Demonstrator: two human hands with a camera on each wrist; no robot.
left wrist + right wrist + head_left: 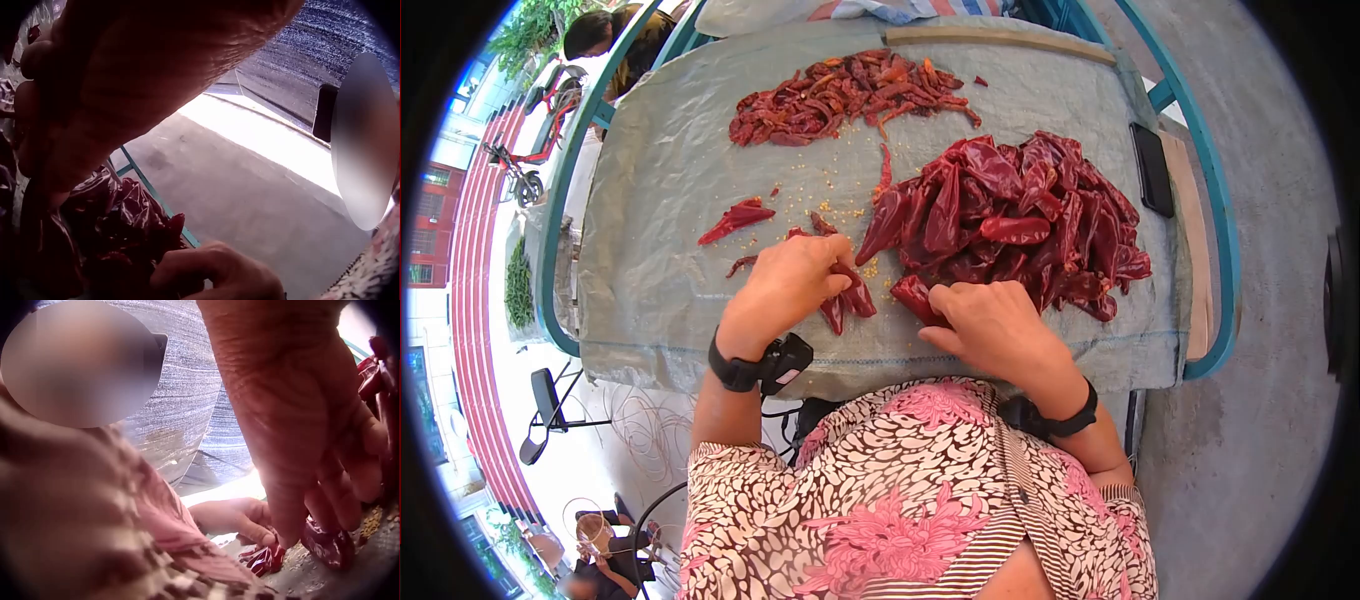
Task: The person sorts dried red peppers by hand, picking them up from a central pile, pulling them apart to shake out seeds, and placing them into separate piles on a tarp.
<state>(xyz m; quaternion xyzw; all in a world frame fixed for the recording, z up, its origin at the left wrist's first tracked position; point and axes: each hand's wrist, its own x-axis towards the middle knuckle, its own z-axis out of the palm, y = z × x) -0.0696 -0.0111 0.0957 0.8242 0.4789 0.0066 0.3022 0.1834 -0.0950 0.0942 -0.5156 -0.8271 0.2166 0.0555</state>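
Over the near part of the cloth, the left hand (792, 285) curls its fingers and thumb round dark red dried chili peppers (858, 296), whose ends hang below it. In the right wrist view its thumb presses on a shiny red piece (270, 559). The right hand (1000, 328) bends its fingers at the near edge of a big heap of dried chilies (1012, 231). Between its thumb and fingers it grips one wide dried chili (913, 296), which also shows under the fingertips in the right wrist view (329, 547).
A pile of smaller, torn chili pieces (840, 97) lies at the back, and a loose chili (736, 220) at the left. Yellow seeds (828, 182) are scattered between. A black phone (1151, 170) lies at the right, inside the teal metal rail (1222, 250). A wooden strip (1000, 40) crosses the back.
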